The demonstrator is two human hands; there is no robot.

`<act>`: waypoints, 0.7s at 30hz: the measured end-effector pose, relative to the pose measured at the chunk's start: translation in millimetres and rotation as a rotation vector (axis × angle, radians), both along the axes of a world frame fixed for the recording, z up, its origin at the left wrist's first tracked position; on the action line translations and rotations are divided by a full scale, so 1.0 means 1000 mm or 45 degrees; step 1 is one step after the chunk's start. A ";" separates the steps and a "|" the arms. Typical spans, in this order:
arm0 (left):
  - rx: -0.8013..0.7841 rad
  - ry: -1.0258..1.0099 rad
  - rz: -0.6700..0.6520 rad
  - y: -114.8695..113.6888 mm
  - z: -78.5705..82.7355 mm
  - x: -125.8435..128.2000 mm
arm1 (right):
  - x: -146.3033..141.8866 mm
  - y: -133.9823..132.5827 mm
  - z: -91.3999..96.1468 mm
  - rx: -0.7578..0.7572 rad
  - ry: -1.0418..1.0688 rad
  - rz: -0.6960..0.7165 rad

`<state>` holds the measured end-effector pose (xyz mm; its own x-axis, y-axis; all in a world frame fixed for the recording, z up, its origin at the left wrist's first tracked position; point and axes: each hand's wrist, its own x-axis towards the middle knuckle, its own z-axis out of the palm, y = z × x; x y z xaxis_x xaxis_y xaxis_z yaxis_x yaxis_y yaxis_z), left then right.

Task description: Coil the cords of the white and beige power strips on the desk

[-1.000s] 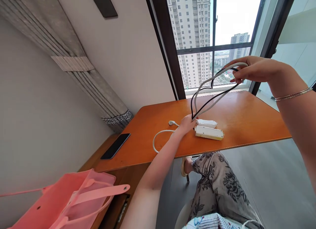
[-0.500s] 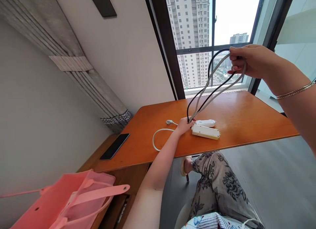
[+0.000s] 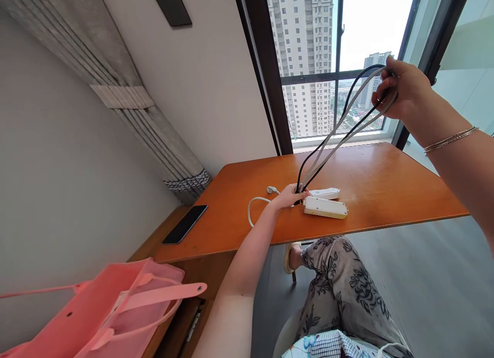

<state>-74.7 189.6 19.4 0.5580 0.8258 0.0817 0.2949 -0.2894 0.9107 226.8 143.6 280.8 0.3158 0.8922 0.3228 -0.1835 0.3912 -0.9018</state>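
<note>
Black and white power cords stretch in long loops between my two hands. Low over the table, my left hand is closed around the cords' lower end. My right hand, raised in front of the window, grips the upper bends of the loops with curled fingers. Just right of my left hand lies a white power strip, with a second white power strip behind it. A white plug and a curved stretch of white cord rest on the table left of my hand.
The orange-brown wooden table reaches to the window. A black phone or tablet lies at its left edge. A pink bag stands at the lower left, below the tabletop. A grey curtain hangs at left.
My right hand has moved right and slightly up, drawing the cord loops longer and straighter. My left hand stays low, gripping the cords' lower end.
</note>
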 end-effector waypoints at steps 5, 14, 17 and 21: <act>0.060 -0.199 0.086 -0.011 0.004 -0.003 | 0.018 0.000 -0.004 -0.248 0.457 0.081; 0.230 -0.066 0.089 -0.029 0.022 -0.005 | 0.044 0.002 -0.027 -0.206 0.753 0.127; 0.267 -0.012 0.127 -0.030 0.029 -0.001 | 0.056 0.008 -0.033 -0.143 0.635 0.160; 0.164 -0.113 0.129 -0.028 0.042 0.002 | 0.074 0.012 -0.041 -0.018 0.246 0.094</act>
<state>-72.3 161.6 61.1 0.4581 0.8569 0.2362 0.2483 -0.3785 0.8917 300.5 155.7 240.2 0.3043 0.9193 0.2497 -0.3812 0.3577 -0.8525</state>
